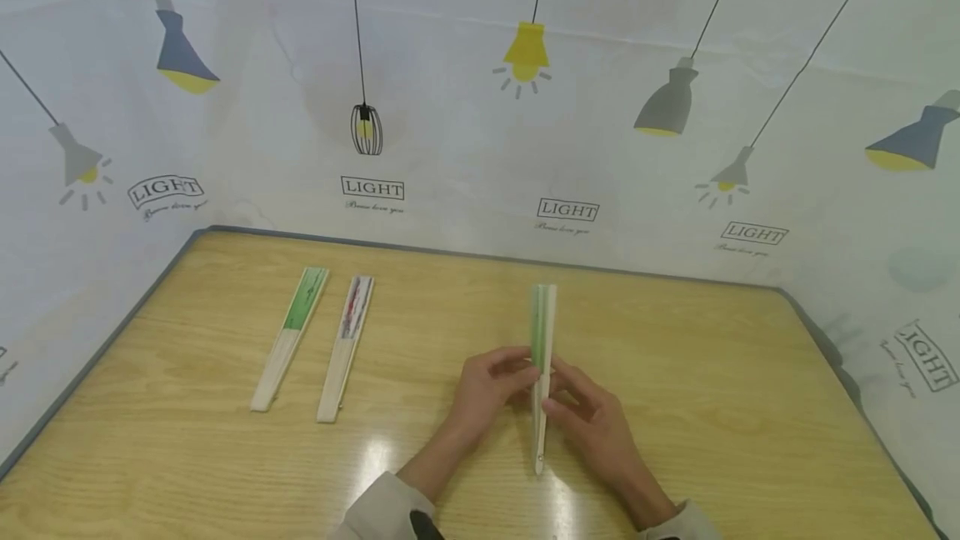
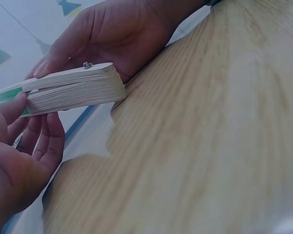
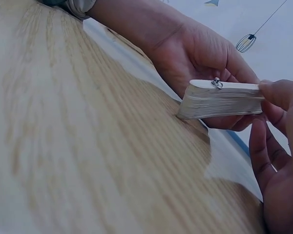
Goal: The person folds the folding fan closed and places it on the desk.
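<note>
A folding fan [image 1: 539,325] with pale ribs and a green top part stands folded on edge between both hands, over the right-centre of the table. My left hand [image 1: 482,392] pinches it from the left side, thumb on the near face. From the right, my right hand [image 1: 597,426] pinches the same fan lower down. In the left wrist view the stacked ribs [image 2: 78,90] are slightly parted, with a small metal ring at the rivet end. The right wrist view shows that rivet ring [image 3: 217,83] on top. The far fingertips are partly hidden behind the fan.
Two more folded fans lie side by side at the left of the wooden table [image 1: 420,315]: one green and cream [image 1: 291,340], one with a white and red print [image 1: 347,348]. A white curtain printed with lamps [image 1: 450,107] borders the table's back and sides.
</note>
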The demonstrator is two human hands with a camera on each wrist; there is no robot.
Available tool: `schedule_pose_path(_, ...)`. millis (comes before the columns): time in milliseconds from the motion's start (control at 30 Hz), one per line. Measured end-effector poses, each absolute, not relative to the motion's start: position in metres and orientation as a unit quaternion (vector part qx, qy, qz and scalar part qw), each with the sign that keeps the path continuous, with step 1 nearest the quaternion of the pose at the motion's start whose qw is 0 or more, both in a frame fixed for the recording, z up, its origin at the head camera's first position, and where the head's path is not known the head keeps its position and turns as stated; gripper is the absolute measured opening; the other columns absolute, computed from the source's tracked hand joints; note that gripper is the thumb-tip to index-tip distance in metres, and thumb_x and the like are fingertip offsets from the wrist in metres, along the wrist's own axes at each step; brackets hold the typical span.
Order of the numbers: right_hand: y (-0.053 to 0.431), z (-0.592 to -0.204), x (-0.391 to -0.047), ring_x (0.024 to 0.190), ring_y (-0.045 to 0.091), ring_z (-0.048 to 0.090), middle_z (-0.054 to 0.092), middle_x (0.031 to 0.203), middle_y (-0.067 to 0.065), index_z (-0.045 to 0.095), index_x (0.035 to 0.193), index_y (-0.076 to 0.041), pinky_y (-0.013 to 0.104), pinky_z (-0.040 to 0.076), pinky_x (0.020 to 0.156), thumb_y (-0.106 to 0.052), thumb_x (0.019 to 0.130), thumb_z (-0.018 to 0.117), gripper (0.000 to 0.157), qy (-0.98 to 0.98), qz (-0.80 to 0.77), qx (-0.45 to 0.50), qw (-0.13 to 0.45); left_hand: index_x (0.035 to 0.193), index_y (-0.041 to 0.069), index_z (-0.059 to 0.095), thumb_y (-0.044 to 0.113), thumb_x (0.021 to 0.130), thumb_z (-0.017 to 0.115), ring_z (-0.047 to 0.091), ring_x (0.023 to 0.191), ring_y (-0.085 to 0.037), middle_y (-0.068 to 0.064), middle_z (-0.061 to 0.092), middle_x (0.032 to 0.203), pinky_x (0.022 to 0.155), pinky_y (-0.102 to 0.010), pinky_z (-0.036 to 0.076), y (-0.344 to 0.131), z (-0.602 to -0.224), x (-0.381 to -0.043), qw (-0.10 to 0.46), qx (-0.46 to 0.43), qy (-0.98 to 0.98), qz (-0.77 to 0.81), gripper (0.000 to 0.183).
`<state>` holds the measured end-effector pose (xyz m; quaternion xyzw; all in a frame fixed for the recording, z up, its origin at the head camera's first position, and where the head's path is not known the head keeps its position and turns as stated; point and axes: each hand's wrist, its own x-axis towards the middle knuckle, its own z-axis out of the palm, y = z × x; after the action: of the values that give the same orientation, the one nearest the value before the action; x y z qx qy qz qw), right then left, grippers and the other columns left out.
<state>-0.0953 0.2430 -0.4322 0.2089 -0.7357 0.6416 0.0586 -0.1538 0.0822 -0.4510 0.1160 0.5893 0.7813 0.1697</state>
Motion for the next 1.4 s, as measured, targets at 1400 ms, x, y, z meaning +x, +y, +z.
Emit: schedule_pose_path(1400, 0.148, -0.426, -0.127, 0.096, 0.029, 0.057, 0.055, 0.11, 0.017, 0.045, 0.126, -0.001, 0.024, 0.05, 0.076, 0.001, 0.083, 0.059, 0.045, -0.774, 0.627, 0.089, 0.012, 0.105, -0.004, 0.062, -0.005, 0.072, 0.068, 0.062, 0.067, -0.019, -0.012, 0.064, 0.079, 0.055, -0.028, 0.054, -0.006, -0.425, -0.176, 0.051, 0.03, 0.79, 0.61, 0.034)
